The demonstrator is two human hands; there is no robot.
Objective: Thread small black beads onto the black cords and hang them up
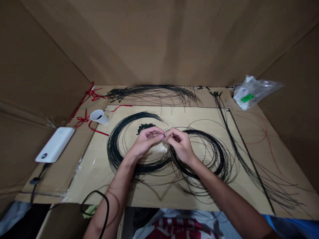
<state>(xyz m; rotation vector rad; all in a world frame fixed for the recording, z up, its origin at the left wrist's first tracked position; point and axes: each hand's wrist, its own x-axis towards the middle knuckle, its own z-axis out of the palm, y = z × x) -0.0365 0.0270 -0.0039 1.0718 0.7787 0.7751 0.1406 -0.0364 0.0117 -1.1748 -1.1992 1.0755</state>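
Observation:
My left hand (149, 138) and my right hand (181, 142) meet above the middle of the board, fingertips almost touching. Both are closed in a pinch. A tiny dark piece (163, 135) shows between the fingertips, seemingly in my left hand; its kind is too small to make out. Thin black cord strands run up to my right fingers, whose grip is partly hidden. Below lie a left coil of black cords (113, 146) and a right coil of black cords (220, 152). A pile of small black pieces (145, 127) sits just behind my left hand.
A white cup (102, 118) with dark bits lies tipped at left, near red ribbons (82, 119) and a white power bank (56, 144). Black cord bundles lie at the back (154, 91) and right (233, 139). A clear plastic bag (256, 91) stands back right. Cardboard walls (159, 43) surround the board.

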